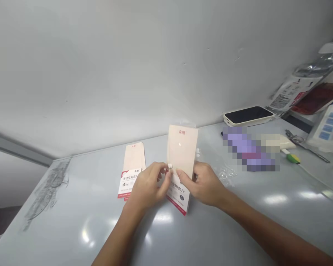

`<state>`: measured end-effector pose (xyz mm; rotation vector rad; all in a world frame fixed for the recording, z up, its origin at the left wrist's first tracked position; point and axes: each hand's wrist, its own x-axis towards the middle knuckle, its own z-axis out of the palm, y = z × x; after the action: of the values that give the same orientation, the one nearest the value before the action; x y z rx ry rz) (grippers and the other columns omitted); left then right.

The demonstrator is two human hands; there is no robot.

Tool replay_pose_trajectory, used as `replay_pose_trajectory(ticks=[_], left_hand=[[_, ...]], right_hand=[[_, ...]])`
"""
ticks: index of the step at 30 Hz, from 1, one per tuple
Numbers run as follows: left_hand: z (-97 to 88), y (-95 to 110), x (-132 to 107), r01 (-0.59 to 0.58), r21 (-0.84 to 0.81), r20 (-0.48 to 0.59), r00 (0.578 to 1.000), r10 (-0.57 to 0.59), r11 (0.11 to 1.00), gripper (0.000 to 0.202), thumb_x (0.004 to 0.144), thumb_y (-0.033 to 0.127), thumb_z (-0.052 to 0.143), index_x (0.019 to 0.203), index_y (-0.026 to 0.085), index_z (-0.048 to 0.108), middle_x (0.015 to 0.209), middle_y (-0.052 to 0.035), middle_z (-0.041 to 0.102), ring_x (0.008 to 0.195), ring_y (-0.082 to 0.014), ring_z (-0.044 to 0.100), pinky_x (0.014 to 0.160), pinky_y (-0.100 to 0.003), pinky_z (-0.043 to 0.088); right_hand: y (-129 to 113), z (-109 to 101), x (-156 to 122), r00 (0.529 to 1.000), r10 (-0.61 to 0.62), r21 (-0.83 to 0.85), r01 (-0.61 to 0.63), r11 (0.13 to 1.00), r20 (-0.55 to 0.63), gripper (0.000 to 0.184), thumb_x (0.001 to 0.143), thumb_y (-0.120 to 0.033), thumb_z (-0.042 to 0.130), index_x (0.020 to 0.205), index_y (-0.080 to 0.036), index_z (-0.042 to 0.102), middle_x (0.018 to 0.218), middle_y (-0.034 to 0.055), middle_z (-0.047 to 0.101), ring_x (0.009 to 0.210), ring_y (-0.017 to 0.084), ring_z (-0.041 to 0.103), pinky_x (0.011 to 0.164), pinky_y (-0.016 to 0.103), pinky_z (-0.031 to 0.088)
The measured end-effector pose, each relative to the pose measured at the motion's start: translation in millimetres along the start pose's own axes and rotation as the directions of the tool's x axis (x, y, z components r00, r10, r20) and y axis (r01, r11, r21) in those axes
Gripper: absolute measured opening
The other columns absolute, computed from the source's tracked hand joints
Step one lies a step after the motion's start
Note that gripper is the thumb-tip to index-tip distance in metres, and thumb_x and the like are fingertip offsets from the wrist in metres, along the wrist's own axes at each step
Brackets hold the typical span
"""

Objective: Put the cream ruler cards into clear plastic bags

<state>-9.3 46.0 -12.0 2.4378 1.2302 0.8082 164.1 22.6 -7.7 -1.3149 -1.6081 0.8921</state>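
Head camera looks down at two bare hands over a shiny gray table (227, 225). Both hands are up near the middle of the table, close together, and they hold a flat card packet (181, 151). The packet stands up and leans a little. Its top is pale peach with a red mark, and its bottom is white with a red edge and red and black words. The left hand (147, 186) pinches a small white bit (170, 166) at the packet's edge, between finger and thumb. The right hand (202, 183) pinches the packet from the side, with the thumb on the front.

Just left of the hands, two more packets (130, 170) lie on the table, one on top of the other. A crumpled bit of clear plastic (226, 174) lies beside the right hand. Farther off are a phone in a cream case (248, 115) and a plastic bottle (313, 66). A purple thing (249, 149) is too blurry to tell.
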Motion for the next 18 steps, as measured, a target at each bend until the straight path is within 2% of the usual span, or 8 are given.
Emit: replay_pose_trajectory(ticks=[4,8,14,18], left_hand=[[-1.9,3.8,-0.3,-0.020,0.067,0.030,0.999,0.018,0.998,0.010,0.084,0.023,0.043,0.089,0.019,0.051,0.074,-0.0023,0.058,0.060,-0.0112,0.052,0.054,-0.024,0.042],[-6.0,8.7,-1.0,-0.005,0.029,0.076,0.997,0.003,1.000,0.009,0.082,0.023,0.043,0.083,0.019,0.050,0.068,-0.0014,0.056,0.058,-0.0108,0.050,0.053,-0.024,0.041],[-10.0,9.7,0.6,0.120,-0.068,0.235,0.967,-0.101,0.990,0.008,0.080,0.025,0.043,0.076,0.020,0.048,0.065,0.0006,0.054,0.057,-0.0110,0.049,0.053,-0.024,0.040],[-11.9,9.4,2.0,0.188,-0.101,0.312,0.938,-0.148,0.977,0.008,0.079,0.025,0.044,0.072,0.020,0.045,0.063,0.0020,0.052,0.056,-0.0104,0.047,0.052,-0.024,0.037]], right_hand=[[-1.2,-0.2,-1.8,0.992,-0.116,-0.077,0.120,0.990,0.058,0.020,0.082,-0.020,0.044,0.062,-0.018,0.048,0.057,-0.0024,0.047,0.049,0.009,0.041,0.046,0.022,0.033],[-1.4,-0.4,-4.6,0.968,-0.237,-0.098,0.244,0.965,0.079,0.022,0.079,-0.017,0.045,0.058,-0.019,0.041,0.058,-0.0020,0.043,0.050,0.009,0.039,0.048,0.023,0.032],[0.3,0.6,-6.5,0.960,-0.229,-0.072,0.243,0.967,0.161,0.026,0.078,-0.017,0.046,0.055,-0.020,0.033,0.054,-0.0038,0.035,0.048,0.009,0.033,0.046,0.024,0.028],[3.0,1.2,-6.3,0.958,-0.212,-0.043,0.224,0.974,0.195,0.026,0.079,-0.018,0.045,0.055,-0.019,0.034,0.054,-0.0038,0.036,0.048,0.009,0.032,0.046,0.024,0.028]])
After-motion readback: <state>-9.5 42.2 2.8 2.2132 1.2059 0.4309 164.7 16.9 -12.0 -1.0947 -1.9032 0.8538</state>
